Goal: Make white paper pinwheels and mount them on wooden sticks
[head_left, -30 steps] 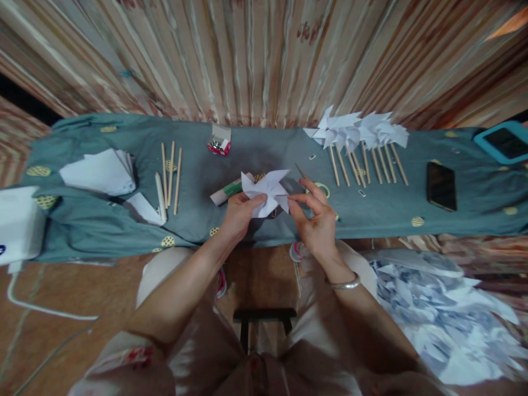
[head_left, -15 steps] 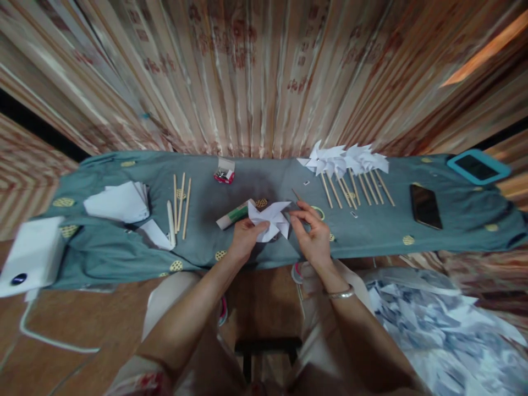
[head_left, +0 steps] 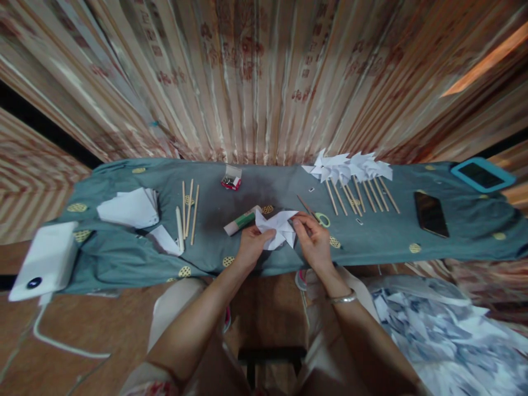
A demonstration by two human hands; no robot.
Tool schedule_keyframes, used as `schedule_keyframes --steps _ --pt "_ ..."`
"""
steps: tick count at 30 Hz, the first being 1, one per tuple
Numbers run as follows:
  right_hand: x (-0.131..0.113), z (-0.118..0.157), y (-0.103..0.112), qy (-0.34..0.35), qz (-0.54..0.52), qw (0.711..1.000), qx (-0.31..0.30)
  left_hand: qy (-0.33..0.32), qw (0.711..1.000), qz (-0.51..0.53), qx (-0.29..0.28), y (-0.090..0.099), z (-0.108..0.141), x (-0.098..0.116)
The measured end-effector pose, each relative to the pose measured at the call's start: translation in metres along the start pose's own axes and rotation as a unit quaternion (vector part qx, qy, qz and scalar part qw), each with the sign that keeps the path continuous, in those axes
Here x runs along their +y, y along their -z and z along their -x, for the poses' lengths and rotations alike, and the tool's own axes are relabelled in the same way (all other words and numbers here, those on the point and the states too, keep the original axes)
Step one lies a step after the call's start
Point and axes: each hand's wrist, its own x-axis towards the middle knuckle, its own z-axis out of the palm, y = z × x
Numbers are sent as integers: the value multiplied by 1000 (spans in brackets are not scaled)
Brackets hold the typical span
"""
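Note:
A white paper pinwheel (head_left: 277,226) is held over the near edge of the cloth-covered table. My left hand (head_left: 252,245) pinches it from the left, thumb on top near its centre. At its right side, my right hand (head_left: 312,237) has thumb and fingers closed on one of the blades. Just behind the pinwheel lies a green and white glue stick (head_left: 242,221). Scissors with a pale green handle (head_left: 323,220) rest beyond my right fingers, partly hidden by them.
Finished pinwheels (head_left: 350,168) on sticks lie at the back right, near a phone (head_left: 431,213) and a blue-framed device (head_left: 482,175). Leftward are wooden sticks (head_left: 189,212), stacked paper (head_left: 128,209) and a white box (head_left: 43,261). A small red box (head_left: 231,179) stands behind.
My right hand has moved in against the pinwheel's right blade, which it now grips. My left hand keeps its hold. The whole view has shifted slightly.

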Motion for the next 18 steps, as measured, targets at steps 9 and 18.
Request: schedule_keyframes --steps 9,18 --pt "-7 -1 -14 -168 -232 953 -100 -19 1000 7 8 9 -4 7" --pt "-6 0 -32 -170 -237 951 -102 -30 999 -10 6 15 -5 6"
